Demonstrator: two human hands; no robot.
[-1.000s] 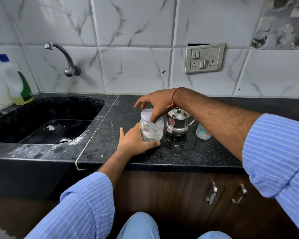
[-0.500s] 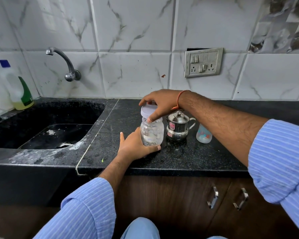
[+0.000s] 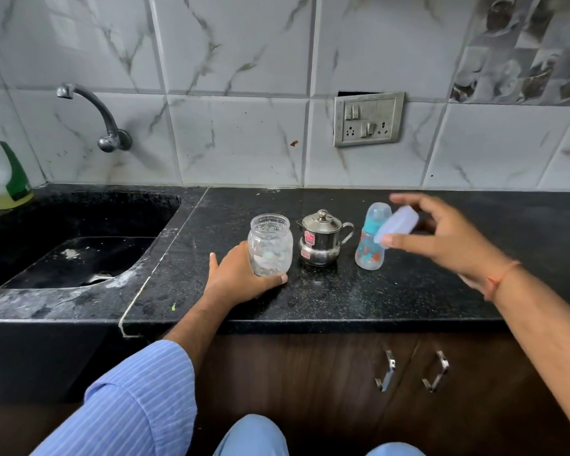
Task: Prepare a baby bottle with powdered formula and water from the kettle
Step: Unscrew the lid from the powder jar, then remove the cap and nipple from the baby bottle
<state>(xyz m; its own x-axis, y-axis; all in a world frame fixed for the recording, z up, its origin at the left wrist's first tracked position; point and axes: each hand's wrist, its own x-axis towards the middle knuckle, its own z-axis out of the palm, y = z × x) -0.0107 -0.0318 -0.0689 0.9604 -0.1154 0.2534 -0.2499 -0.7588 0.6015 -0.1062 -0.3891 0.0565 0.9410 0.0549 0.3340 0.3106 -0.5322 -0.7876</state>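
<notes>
A clear plastic formula jar [image 3: 270, 245] stands uncapped on the black counter [image 3: 343, 301], with my left hand [image 3: 241, 278] wrapped around its lower part. My right hand [image 3: 441, 238] holds the jar's pale lilac lid [image 3: 397, 223] in the air, just in front of the baby bottle [image 3: 371, 240]. The bottle is clear with a teal collar and a cap on, and it stands upright. Between jar and bottle sits a small steel kettle [image 3: 321, 240] with its lid on and its handle to the right.
A black sink [image 3: 69, 245] lies to the left under a wall tap [image 3: 93, 116]. A dish-soap bottle [image 3: 4, 172] stands at the far left corner. A switch plate [image 3: 369, 118] is on the tiled wall. Cabinet handles [image 3: 412, 370] are below the counter.
My right hand has taken the lid off the jar and carried it to the right, in front of the baby bottle. The left hand still holds the jar in place.
</notes>
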